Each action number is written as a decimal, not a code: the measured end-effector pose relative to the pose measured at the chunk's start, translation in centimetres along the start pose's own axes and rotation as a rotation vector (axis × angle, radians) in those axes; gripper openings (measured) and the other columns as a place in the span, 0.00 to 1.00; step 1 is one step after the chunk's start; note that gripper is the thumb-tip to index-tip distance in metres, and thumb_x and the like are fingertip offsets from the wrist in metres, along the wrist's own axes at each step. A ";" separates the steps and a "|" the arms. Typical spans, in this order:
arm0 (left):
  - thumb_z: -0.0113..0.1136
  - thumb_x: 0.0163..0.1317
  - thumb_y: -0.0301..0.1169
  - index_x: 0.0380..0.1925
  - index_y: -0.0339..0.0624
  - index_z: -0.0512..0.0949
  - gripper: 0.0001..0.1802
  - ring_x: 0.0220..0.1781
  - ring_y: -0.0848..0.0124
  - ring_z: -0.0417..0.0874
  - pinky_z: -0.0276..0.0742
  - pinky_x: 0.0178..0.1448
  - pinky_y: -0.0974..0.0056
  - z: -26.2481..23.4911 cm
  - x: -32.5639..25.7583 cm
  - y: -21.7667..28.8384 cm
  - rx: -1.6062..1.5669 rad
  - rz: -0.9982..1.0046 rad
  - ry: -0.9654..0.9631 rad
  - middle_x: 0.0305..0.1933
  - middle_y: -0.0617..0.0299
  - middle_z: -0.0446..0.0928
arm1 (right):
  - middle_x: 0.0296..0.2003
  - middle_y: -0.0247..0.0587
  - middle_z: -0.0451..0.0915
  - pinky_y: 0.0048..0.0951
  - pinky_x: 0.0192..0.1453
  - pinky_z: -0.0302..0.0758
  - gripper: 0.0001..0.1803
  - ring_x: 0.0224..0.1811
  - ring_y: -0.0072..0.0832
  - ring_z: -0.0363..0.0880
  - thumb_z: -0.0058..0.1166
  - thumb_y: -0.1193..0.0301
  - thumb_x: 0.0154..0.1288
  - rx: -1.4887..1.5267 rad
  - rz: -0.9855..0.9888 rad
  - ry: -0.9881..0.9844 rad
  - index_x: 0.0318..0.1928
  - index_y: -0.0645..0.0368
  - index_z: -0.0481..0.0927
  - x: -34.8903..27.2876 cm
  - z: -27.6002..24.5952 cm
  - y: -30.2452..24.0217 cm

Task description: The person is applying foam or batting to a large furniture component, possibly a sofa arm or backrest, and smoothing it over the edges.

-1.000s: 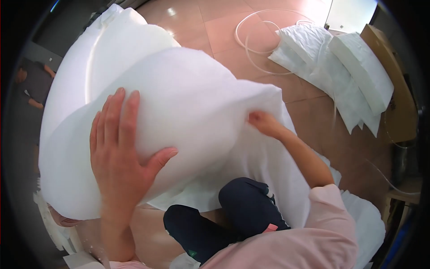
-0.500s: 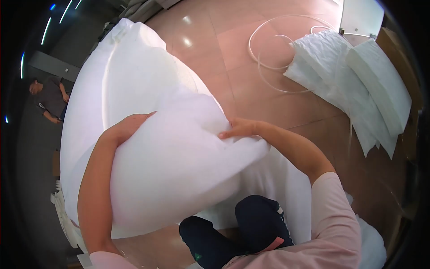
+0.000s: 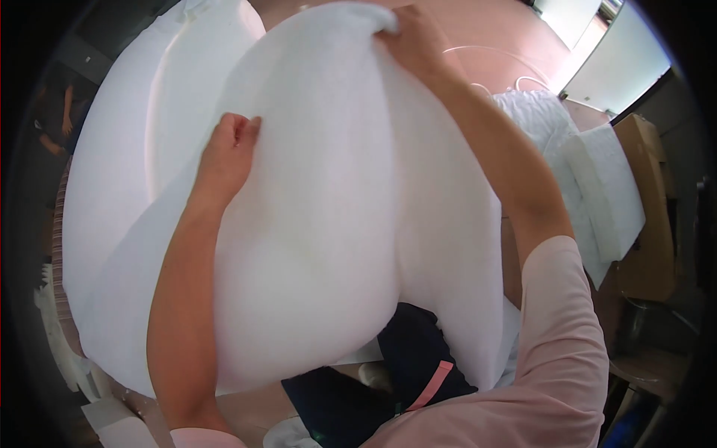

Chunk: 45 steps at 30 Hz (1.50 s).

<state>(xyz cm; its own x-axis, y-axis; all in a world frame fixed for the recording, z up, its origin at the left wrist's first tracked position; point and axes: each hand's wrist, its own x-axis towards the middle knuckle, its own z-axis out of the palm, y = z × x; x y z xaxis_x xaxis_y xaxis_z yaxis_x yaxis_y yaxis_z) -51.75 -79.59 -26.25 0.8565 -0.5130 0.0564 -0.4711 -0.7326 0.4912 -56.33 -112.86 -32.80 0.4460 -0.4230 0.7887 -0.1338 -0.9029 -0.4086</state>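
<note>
A large sheet of soft white batting [image 3: 321,194] rises in front of me, bulging and hanging down over my lap. My right hand [image 3: 414,41] is closed on its upper far edge and lifts it up at the top of the view. My left hand [image 3: 228,153] is closed too, its fingers curled against the batting at the left fold, gripping it there. Beneath and to the left spreads a broad white padded piece [image 3: 112,172] with a raised seam along it. The batting hides much of that piece's near right part.
More white batting pieces [image 3: 605,194] lie at the right, beside a brown cardboard box [image 3: 646,216]. A thin pale tube [image 3: 493,49] loops on the tiled floor [image 3: 478,19]. Another person [image 3: 60,112] stands at the far left. White scraps [image 3: 119,425] lie at the lower left.
My right hand has moved up and away, raising the batting's edge. My left hand has moved up and its fingers have closed at the fold. The view has shifted.
</note>
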 end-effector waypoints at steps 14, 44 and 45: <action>0.52 0.62 0.25 0.41 0.40 0.83 0.12 0.48 0.55 0.85 0.79 0.53 0.56 0.0 0.2 2.1 0.586 0.082 0.028 0.46 0.52 0.84 | 0.38 0.52 0.84 0.49 0.49 0.76 0.17 0.44 0.53 0.82 0.63 0.60 0.59 -0.147 0.210 -0.323 0.46 0.54 0.83 -3.7 -6.9 -1.9; 0.55 0.66 0.34 0.49 0.44 0.75 0.14 0.54 0.55 0.80 0.76 0.52 0.50 9.2 3.1 3.9 0.880 -0.018 -0.192 0.50 0.52 0.80 | 0.37 0.49 0.84 0.43 0.43 0.80 0.11 0.42 0.44 0.84 0.48 0.79 0.60 0.388 -0.477 -1.045 0.41 0.62 0.81 -6.8 2.5 -4.9; 0.53 0.65 0.31 0.44 0.46 0.77 0.09 0.49 0.55 0.83 0.78 0.48 0.50 8.7 2.9 3.9 0.880 -0.115 -0.282 0.44 0.53 0.83 | 0.35 0.47 0.84 0.43 0.42 0.80 0.11 0.40 0.44 0.84 0.48 0.79 0.60 0.300 -0.580 -1.100 0.41 0.62 0.80 -7.6 2.2 -4.8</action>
<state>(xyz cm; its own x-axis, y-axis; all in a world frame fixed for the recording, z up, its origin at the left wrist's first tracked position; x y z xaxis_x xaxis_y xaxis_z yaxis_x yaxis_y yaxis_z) -52.96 -87.78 -31.71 0.8792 -0.4215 -0.2221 -0.4758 -0.8020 -0.3613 -57.09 -105.14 -37.85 0.8848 0.4409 0.1505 0.4653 -0.8198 -0.3338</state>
